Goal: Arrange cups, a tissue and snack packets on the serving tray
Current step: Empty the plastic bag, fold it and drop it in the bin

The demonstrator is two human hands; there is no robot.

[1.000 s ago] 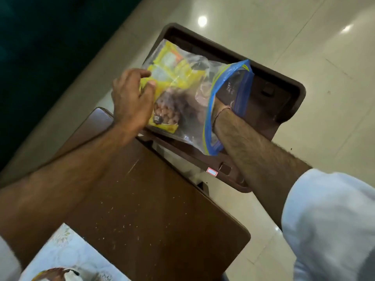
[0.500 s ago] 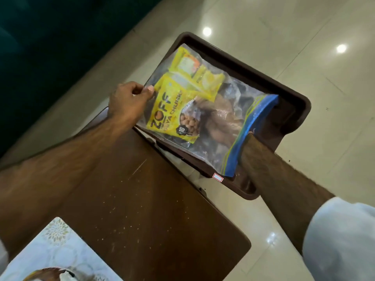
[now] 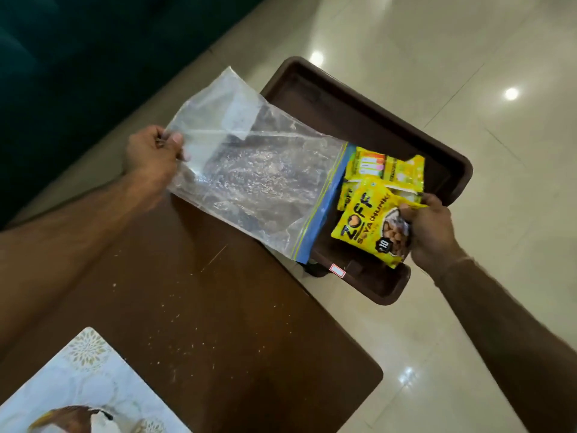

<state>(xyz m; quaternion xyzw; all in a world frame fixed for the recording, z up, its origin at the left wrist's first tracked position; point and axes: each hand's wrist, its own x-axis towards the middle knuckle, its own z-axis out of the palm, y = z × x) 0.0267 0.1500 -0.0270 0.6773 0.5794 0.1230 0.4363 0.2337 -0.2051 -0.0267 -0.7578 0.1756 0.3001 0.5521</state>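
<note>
A dark brown serving tray (image 3: 368, 120) juts out past the far edge of the wooden table (image 3: 218, 323). My left hand (image 3: 153, 153) pinches the closed bottom corner of a clear zip bag (image 3: 249, 179) with a blue seal strip; the bag looks empty and lies partly over the tray. My right hand (image 3: 431, 232) grips a bunch of yellow snack packets (image 3: 374, 210) just outside the bag's mouth, over the tray's near right part. The front packet shows brown chunks. No cups or tissue are in view.
A white patterned mat (image 3: 78, 385) with a brown and white object on it lies at the table's near left corner. Glossy beige floor tiles (image 3: 468, 73) surround the table. A dark green surface (image 3: 78, 51) fills the upper left.
My right hand has drawn the yellow packets out of the zip bag toward the right. My left hand has pulled the bag back to the left, now empty.
</note>
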